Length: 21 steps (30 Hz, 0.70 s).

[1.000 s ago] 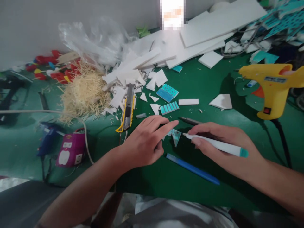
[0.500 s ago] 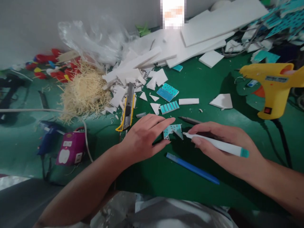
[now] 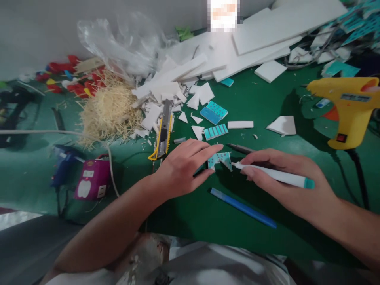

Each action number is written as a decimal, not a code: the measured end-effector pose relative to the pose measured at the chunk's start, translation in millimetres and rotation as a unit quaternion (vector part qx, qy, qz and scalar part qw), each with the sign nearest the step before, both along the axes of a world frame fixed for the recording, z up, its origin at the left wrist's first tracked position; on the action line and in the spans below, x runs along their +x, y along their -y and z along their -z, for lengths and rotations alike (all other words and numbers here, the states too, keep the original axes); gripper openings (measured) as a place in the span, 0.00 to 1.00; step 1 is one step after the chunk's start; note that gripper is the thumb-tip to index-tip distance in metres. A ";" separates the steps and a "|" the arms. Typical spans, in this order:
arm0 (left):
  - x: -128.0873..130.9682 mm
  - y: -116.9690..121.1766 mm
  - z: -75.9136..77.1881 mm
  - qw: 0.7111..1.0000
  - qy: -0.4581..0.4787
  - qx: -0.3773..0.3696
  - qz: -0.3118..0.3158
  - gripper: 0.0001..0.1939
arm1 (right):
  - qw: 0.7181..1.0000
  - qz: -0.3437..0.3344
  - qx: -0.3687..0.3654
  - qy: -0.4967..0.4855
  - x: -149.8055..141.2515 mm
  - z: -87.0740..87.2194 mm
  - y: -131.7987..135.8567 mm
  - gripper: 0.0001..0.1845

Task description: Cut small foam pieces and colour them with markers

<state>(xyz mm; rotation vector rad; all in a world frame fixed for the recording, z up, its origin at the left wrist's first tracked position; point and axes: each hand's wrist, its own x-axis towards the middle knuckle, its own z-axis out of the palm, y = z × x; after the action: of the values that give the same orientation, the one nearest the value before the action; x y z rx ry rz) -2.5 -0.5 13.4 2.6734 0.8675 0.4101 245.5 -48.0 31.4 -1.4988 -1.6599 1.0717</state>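
My left hand (image 3: 185, 166) steadies a small teal dotted foam piece (image 3: 220, 158) on the table, index finger along its top and thumb at its lower left. The piece has a notch cut from its lower edge. In my right hand (image 3: 285, 178) is a white felt-tip marker (image 3: 276, 174) with a teal end, its tip against or very close to the piece's right leg. A dark pointed pen-like tool (image 3: 239, 148) lies just beyond my right fingers, partly hidden by them. Nearer me rests a blue pen (image 3: 243, 208).
A yellow box cutter (image 3: 164, 130) lies left of centre, near white foam scraps (image 3: 152, 114) and a straw heap (image 3: 109, 111). Striped (image 3: 215, 131) and dotted teal pieces (image 3: 215, 112) lie beyond my hands. A yellow glue gun (image 3: 346, 111) stands right; a purple power adapter (image 3: 91, 180) sits left.
The whole view has shifted slightly, so things appear a little further right and higher. Both hands keep nearly the same hold; the marker tip stays by the piece's right leg.
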 end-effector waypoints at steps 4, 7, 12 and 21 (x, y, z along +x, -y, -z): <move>-0.6 0.1 0.6 1.000 0.010 0.005 0.003 0.20 | 1.000 0.006 0.003 -0.001 -1.4 0.8 0.0 0.04; -0.5 0.3 1.3 1.000 0.016 0.007 0.005 0.20 | 1.000 0.012 0.012 -0.004 -4.1 0.4 -0.1 0.02; -0.8 0.9 1.8 1.000 0.023 0.003 0.010 0.20 | 0.999 0.025 0.024 -0.002 -5.9 -0.6 -1.5 0.02; -1.6 1.3 0.7 1.000 0.026 -0.011 0.008 0.20 | 0.999 0.020 0.023 0.017 -5.7 0.8 -3.4 0.02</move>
<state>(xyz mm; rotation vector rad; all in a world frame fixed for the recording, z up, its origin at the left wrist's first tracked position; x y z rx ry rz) -4.1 -1.8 12.7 2.6360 0.8312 0.4613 239.8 -44.6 30.6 -1.5218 -1.6608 0.9855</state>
